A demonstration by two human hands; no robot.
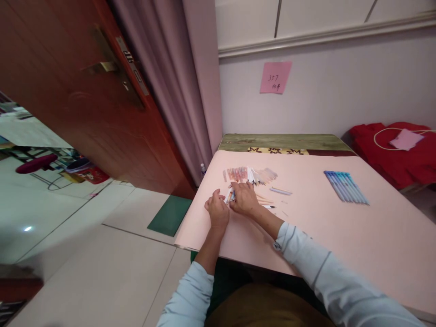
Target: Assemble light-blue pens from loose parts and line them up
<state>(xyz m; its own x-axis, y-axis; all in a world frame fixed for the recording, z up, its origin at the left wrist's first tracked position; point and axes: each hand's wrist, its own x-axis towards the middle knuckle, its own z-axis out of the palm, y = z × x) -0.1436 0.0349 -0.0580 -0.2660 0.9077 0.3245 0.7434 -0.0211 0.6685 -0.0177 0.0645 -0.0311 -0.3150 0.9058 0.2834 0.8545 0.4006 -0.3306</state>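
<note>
My left hand [218, 210] rests at the left part of the pink-covered table [316, 245], its fingers curled beside a small bunch of white, blue and orange pen parts [230, 195]. Over the same bunch bends my right hand [244, 199], fingers drawn in; what its fingertips grip is hidden. Just beyond the hands lie several patterned orange-pink pieces [237, 174], white refills with dark tips [254, 176] and pale clear tubes [268, 174]. To the right of my right hand are a slim bluish pen piece [279, 191] and more thin pieces [265, 200].
A neat row of blue pens [345, 187] lies on the table's right side. Red cloth [391, 154] is piled beyond the right edge. A wooden door [102, 91] and a purple curtain [184, 77] stand at the left. A pink note [275, 77] hangs on the wall.
</note>
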